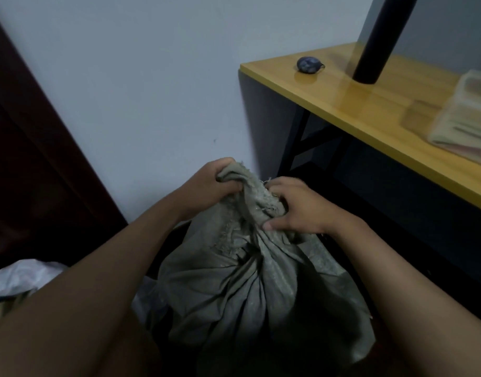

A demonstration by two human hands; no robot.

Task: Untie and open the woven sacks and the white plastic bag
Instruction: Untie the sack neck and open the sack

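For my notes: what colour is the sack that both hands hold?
Dull grey-green, seen in the head view: the sack.

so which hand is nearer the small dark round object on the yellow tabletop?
Right. The right hand grips the grey woven sack's knot below-left of the small dark round object; the left hand grips farther left.

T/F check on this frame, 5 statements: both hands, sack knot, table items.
1. Both hands grip the grey woven sack. True: the left hand and the right hand hold its gathered top.
2. The sack's mouth is fully open. False: it is bunched and knotted.
3. A small dark round object lies on the yellow table. True.
4. The right hand rests on the table. False: it holds the sack's knot.
5. The black post lies flat on the floor. False: it stands on the table.
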